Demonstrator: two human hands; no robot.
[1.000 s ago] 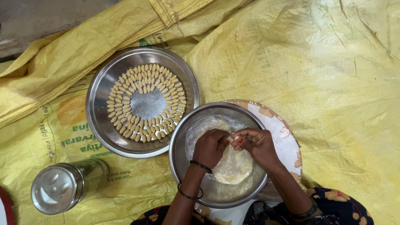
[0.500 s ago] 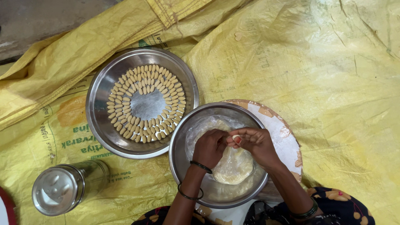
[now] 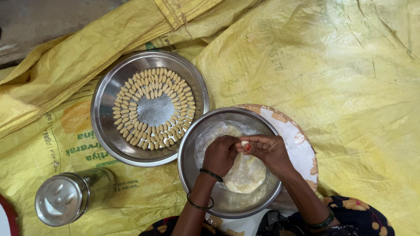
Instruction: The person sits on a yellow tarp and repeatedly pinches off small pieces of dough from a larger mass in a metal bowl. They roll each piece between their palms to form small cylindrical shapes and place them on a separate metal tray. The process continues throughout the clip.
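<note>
Head view: your left hand [image 3: 221, 154] and right hand [image 3: 267, 150] meet over the steel bowl [image 3: 192, 144], fingertips pinched together on a small dough piece [image 3: 244, 143] above the dough lump [image 3: 246, 174].

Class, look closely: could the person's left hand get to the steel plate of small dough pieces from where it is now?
Probably yes. The left hand is over the steel bowl, and the steel plate lies right beside that bowl with nothing between them.

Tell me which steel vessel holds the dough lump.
The steel bowl under both hands; the wide plate holds small shaped pieces, and the lidded container is shut.
</note>
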